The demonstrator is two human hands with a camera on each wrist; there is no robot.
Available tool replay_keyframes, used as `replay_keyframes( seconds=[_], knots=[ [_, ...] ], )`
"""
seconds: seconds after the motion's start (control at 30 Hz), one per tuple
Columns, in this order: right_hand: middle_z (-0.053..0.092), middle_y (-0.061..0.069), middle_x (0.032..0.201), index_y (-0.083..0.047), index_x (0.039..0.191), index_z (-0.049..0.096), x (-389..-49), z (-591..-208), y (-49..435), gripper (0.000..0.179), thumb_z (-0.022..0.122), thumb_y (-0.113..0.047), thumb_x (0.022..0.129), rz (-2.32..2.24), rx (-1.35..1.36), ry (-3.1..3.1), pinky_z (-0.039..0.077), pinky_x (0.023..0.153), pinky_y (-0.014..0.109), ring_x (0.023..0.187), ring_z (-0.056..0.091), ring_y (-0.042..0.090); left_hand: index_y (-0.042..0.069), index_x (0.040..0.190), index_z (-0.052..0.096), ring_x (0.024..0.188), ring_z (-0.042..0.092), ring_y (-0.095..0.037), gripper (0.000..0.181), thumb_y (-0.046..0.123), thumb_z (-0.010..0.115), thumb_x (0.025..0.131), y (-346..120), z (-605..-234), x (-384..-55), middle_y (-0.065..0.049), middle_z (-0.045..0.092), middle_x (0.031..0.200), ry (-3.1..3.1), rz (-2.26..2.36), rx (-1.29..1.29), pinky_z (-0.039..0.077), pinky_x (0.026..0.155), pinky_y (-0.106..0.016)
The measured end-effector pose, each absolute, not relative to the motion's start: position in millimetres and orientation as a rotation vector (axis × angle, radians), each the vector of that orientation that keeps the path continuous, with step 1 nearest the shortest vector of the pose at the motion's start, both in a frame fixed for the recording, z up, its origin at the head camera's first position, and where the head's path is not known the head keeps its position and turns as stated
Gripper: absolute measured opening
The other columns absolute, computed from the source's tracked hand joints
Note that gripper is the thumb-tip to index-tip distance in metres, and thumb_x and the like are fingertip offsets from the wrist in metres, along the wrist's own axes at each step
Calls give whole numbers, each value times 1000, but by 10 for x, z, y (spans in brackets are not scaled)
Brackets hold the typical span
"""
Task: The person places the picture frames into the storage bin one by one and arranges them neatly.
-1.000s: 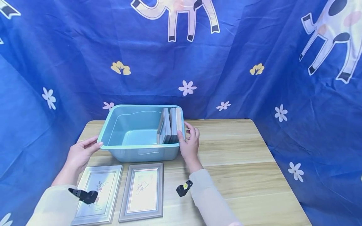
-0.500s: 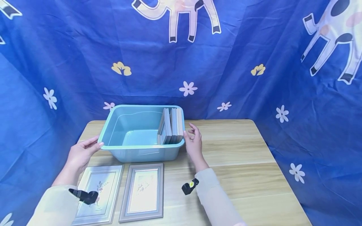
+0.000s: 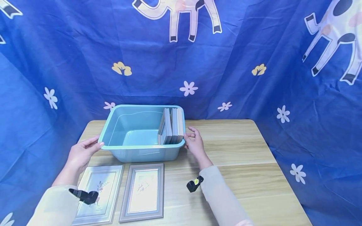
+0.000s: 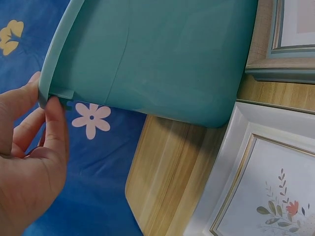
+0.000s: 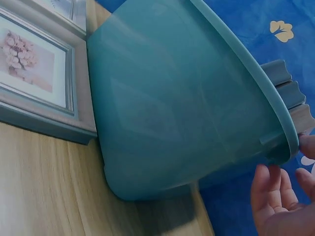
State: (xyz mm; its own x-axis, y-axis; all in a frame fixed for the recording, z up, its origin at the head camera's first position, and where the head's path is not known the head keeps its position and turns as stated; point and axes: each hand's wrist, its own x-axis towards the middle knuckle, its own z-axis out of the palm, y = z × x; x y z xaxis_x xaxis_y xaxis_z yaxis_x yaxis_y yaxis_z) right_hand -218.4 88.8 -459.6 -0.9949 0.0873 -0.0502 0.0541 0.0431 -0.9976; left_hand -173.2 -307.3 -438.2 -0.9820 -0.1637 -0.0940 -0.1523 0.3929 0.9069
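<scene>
A light blue plastic storage bin [image 3: 141, 153] stands at the back of the table. Its rim is pinched at the left corner by my left hand [image 3: 80, 155], thumb on one side and fingers on the other, as the left wrist view [image 4: 34, 162] shows too. At the right corner, my right hand [image 3: 195, 143] has its thumb on the rim and its fingers curled just below the edge. Several picture frames [image 3: 171, 125] stand on edge inside, against the right wall. In the right wrist view, frame tops [image 5: 288, 91] stick up past the rim.
Two picture frames lie flat in front of the bin: a white one [image 3: 111, 201] with a plant print, partly behind the left forearm, and a grey one [image 3: 160, 194]. The wooden table [image 3: 243, 175] reaches to a blue printed curtain [image 3: 215, 75] at back and sides.
My right hand came off the rim's right side, slid toward the front right corner and settled there. My left hand kept its grip. The bin and frames stayed put.
</scene>
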Motion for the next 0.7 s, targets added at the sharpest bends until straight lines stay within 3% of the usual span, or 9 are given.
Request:
replay_keyframes(
  seconds=[0.2, 0.6, 0.7],
  knots=[
    [52, 17, 110, -2, 136, 47, -2202, -4589, 912, 43, 59, -5, 95, 2256, -140, -2252, 54, 57, 21, 67, 56, 10, -6, 142, 36, 97, 49, 9, 70, 34, 63, 92, -3080, -4383, -1733, -24, 39, 142, -2601, -1711, 280, 48, 81, -11],
    [51, 12, 108, 6, 134, 49, -2241, -4517, 916, 41, 55, 4, 93, 2431, -160, -2184, 49, 54, 15, 69, 54, 8, -8, 141, 37, 90, 50, 13, 70, 31, 66, 91, -3094, -4377, -1723, -2, 54, 128, -2557, -1752, 262, 47, 76, -7],
    [51, 7, 101, 8, 133, 48, -2258, -4514, 915, 41, 55, 6, 93, 2500, -181, -2132, 47, 51, 15, 64, 51, 8, -7, 141, 37, 91, 50, 13, 70, 32, 65, 91, -3095, -4375, -1727, -7, 54, 130, -2569, -1739, 265, 47, 76, -8]
  ],
)
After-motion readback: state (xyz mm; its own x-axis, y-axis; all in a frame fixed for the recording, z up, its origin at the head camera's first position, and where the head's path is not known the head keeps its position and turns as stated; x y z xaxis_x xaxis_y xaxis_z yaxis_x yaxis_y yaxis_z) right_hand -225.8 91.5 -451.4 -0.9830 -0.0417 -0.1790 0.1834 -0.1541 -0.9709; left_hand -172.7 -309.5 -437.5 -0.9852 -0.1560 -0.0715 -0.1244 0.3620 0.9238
